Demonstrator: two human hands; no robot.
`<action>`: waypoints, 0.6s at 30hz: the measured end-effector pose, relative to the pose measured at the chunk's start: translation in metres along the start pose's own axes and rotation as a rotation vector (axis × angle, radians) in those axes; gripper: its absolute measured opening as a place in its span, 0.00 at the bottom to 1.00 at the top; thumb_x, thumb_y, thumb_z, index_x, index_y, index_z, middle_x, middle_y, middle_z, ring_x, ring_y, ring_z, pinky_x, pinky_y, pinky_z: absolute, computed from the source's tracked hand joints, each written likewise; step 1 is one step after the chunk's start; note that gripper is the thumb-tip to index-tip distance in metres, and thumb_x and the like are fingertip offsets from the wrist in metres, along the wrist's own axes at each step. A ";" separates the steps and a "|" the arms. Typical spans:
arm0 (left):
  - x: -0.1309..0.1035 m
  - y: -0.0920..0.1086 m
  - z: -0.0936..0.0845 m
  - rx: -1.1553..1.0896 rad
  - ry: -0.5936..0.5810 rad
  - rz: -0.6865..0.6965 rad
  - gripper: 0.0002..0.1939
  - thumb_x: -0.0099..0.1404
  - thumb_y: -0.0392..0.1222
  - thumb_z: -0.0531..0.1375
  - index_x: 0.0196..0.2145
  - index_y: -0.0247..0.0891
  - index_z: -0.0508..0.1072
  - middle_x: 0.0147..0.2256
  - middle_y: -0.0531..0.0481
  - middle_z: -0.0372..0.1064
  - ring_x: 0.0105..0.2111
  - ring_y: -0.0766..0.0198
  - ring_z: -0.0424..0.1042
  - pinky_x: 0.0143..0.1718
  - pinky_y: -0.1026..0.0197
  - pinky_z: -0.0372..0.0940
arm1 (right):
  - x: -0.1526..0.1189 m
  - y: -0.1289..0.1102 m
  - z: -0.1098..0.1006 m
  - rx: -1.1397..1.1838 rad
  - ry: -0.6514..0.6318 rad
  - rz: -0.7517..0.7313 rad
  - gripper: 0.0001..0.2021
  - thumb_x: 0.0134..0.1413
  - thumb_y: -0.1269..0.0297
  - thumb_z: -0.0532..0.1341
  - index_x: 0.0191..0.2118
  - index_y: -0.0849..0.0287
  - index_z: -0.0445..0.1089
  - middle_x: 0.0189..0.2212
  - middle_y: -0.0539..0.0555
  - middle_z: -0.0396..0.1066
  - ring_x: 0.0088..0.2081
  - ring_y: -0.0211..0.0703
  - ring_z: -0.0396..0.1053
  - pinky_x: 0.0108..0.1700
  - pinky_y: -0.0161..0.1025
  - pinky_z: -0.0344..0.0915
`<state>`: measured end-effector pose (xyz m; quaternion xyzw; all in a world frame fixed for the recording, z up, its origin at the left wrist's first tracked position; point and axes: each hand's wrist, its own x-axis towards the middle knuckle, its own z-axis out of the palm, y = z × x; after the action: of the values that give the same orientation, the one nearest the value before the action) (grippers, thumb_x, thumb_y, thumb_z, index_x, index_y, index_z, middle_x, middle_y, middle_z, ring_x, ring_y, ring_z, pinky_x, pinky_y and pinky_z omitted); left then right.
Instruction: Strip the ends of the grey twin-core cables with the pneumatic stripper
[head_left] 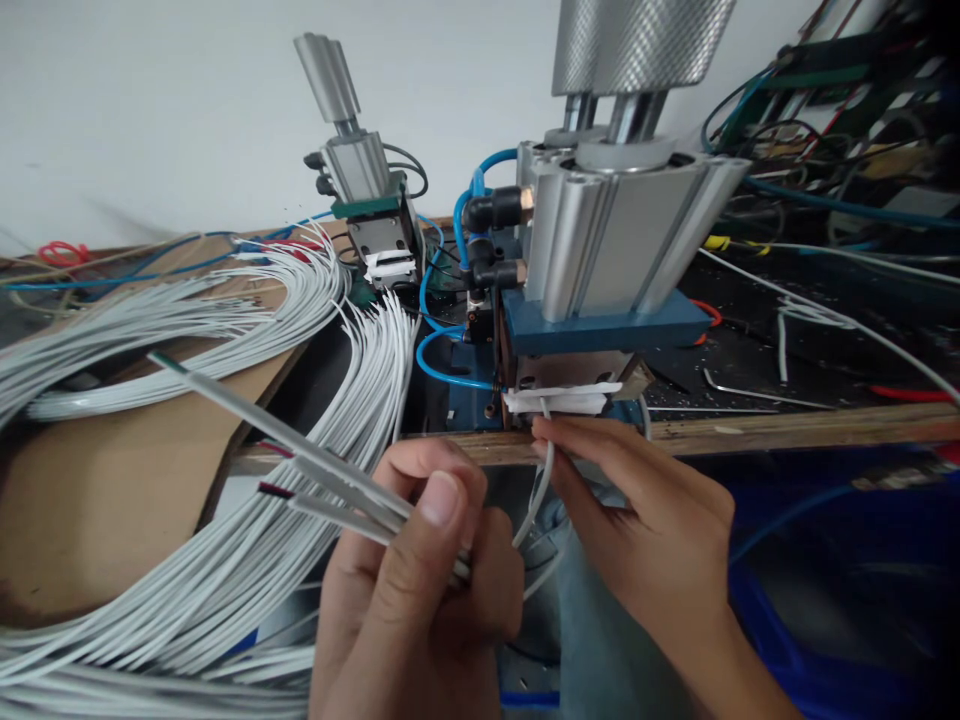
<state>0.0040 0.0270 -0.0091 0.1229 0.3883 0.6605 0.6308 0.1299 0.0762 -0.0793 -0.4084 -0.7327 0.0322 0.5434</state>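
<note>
Several white cables (337,478) are gripped in my left hand (420,590), their ends pointing up and left. Dark red inner wires show at two ends, and a dark green tip at the longest one. My right hand (645,510) pinches a single white cable (546,470) between thumb and fingertips. Its upper end reaches the white-taped slot (562,400) at the front of a pneumatic press (615,240); how far it goes in is hidden. Below, that cable curves down behind my left hand.
A large bundle of white cables (247,560) lies at the left, with another coil (180,340) on cardboard (97,500). A second, smaller press (367,190) stands behind. Blue air hoses (450,375) join the near press. The wooden bench edge (810,430) runs across, with a blue bin (825,600) below right.
</note>
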 end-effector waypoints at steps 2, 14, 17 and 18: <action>0.001 -0.001 -0.001 -0.006 -0.016 0.006 0.10 0.57 0.41 0.67 0.23 0.40 0.70 0.20 0.59 0.52 0.15 0.76 0.47 0.15 0.71 0.44 | 0.000 0.000 0.000 0.003 0.001 0.012 0.12 0.56 0.77 0.63 0.44 0.56 0.74 0.40 0.48 0.79 0.41 0.36 0.76 0.45 0.33 0.71; 0.000 -0.002 -0.002 -0.040 -0.035 0.014 0.09 0.56 0.39 0.68 0.23 0.39 0.71 0.20 0.59 0.52 0.15 0.77 0.48 0.15 0.71 0.42 | 0.003 -0.001 0.000 -0.012 -0.013 0.017 0.11 0.57 0.76 0.62 0.44 0.55 0.74 0.39 0.49 0.79 0.40 0.38 0.76 0.44 0.36 0.72; 0.000 -0.003 -0.002 -0.034 -0.029 0.015 0.09 0.55 0.39 0.68 0.23 0.40 0.70 0.19 0.59 0.50 0.15 0.76 0.48 0.15 0.71 0.42 | 0.003 -0.001 0.000 -0.011 -0.012 0.009 0.11 0.57 0.76 0.62 0.44 0.57 0.74 0.39 0.49 0.79 0.41 0.36 0.76 0.45 0.34 0.70; 0.000 -0.002 -0.001 -0.027 -0.021 0.011 0.10 0.55 0.39 0.68 0.23 0.40 0.70 0.19 0.59 0.50 0.15 0.76 0.48 0.15 0.71 0.42 | 0.003 -0.001 0.000 -0.014 -0.009 0.008 0.11 0.56 0.76 0.62 0.44 0.58 0.75 0.39 0.49 0.79 0.40 0.36 0.76 0.46 0.33 0.70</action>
<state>0.0050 0.0265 -0.0115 0.1232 0.3720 0.6678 0.6328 0.1291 0.0773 -0.0763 -0.4152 -0.7337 0.0311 0.5370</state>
